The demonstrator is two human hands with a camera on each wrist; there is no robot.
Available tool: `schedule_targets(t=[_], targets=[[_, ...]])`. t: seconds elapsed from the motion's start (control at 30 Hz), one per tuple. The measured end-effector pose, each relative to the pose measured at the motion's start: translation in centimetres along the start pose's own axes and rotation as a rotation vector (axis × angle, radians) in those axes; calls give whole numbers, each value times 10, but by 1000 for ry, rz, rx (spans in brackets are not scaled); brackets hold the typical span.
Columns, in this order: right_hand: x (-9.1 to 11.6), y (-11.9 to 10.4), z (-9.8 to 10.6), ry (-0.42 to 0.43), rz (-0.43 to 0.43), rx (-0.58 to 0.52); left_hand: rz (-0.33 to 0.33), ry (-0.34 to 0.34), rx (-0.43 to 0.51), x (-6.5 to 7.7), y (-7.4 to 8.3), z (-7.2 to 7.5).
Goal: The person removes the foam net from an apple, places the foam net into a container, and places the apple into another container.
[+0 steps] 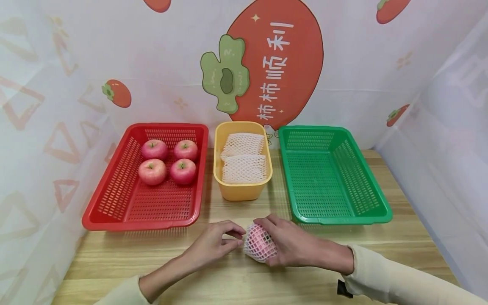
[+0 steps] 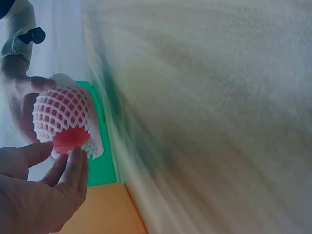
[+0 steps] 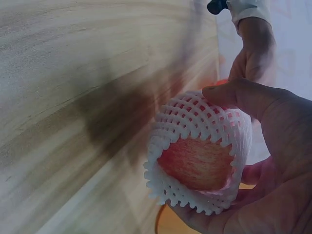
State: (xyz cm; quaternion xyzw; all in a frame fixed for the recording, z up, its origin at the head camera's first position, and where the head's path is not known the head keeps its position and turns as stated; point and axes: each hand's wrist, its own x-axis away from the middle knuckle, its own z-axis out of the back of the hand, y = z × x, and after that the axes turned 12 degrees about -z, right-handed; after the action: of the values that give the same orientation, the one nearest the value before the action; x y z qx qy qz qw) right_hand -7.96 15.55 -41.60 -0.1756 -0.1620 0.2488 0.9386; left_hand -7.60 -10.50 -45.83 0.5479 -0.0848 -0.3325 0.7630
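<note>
An apple (image 3: 197,163) in a white foam net sleeve (image 1: 261,250) is in my right hand (image 1: 291,243), whose thumb and fingers grip it through the netting. Bare red skin shows at the sleeve's open end in both wrist views. My left hand (image 1: 211,245) is on the apple's left side, fingers loosely bent. Its fingertips (image 2: 73,155) are right at the sleeve's opening, and they overlap the apple in the left wrist view. Both hands are low over the wooden table, in front of the yellow bin (image 1: 242,192).
Several unwrapped apples (image 1: 152,171) sit in the red basket (image 1: 160,222) at left. Flat foam nets (image 1: 244,167) lie in the yellow bin. A green basket (image 1: 339,220) stands at right. Printed cloth (image 1: 160,55) hangs behind the table (image 1: 228,288).
</note>
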Motion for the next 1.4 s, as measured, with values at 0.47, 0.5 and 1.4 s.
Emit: schedule_targets(t=[0.47, 0.5, 1.4], targets=[[-4, -1, -13, 5, 10, -16, 56, -5, 187, -2, -12, -13], [-4, -1, -14, 4, 10, -21, 65, -8, 213, -2, -12, -13], [-3, 0, -21, 122, 98, -125, -43, -70, -151, -3, -12, -23]])
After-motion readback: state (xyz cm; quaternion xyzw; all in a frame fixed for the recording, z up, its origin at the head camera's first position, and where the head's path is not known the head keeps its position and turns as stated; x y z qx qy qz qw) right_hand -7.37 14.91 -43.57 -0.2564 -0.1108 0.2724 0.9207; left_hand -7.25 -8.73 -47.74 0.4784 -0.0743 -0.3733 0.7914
